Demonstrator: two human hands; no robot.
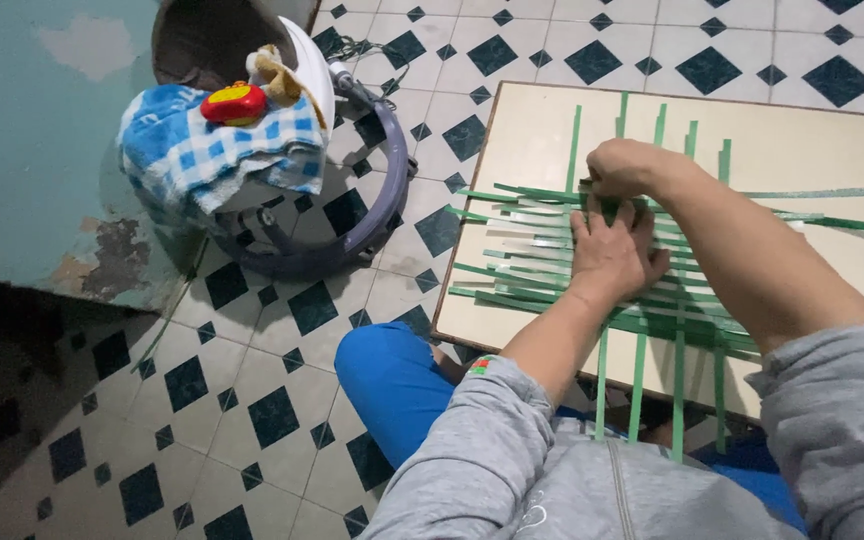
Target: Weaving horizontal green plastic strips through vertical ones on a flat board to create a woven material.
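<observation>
In the head view, a mat of green strips is seen half woven on a pale board with a brown edge, used as a low counter, which rests on a floor of white tiles with dark diamonds. The left hand is laid flat on the crossing strips, fingers spread and pressed down, so the weave is pinned in place. The right hand is curled just above it, fingers pinched together on a strip near the upper edge of the weave; which strip is gripped cannot be told. Loose ends are seen running off the counter's near edge toward the grey sleeves and the blue trouser leg.

A slip is judged possible: if the flat hand is lifted while the pinched strip is pulled, the unlocked crossings could be dragged out of line. A thin strip could also be creased or torn by a sharp tug.

No package, label or sign is seen. At the upper left, a round purple-rimmed stand is placed against a peeling teal wall; a blue and white checked cloth is draped over it, and a red and yellow toy is set on the cloth.
</observation>
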